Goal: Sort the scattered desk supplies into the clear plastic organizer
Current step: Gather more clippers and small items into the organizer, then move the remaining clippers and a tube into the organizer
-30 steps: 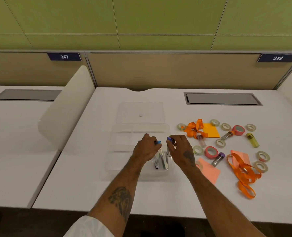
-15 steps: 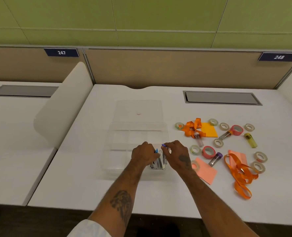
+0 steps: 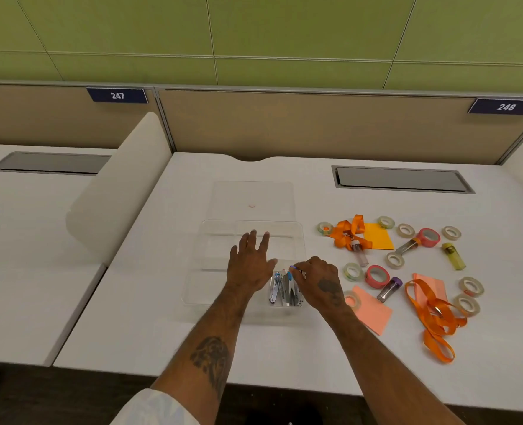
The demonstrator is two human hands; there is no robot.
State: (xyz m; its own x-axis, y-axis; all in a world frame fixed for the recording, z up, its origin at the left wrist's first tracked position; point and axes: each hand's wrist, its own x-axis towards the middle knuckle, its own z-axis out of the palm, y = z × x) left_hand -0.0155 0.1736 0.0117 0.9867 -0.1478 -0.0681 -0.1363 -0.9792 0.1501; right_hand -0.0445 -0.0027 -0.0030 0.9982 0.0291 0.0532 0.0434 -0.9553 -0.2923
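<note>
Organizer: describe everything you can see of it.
The organizer is clear plastic, rectangular with rounded corners, divided into compartments, lying flat on the desk, its lid flat behind it. Its near right compartment holds silver tools, which the right hand pinches. The left hand spreads open over its middle.

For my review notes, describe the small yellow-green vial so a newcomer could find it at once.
Start at the grey cable hatch on the right-hand desk. Below its right end, at the scatter's far right, lies the yellow-green vial. It alone is that colour, just below a pale tape ring.
</note>
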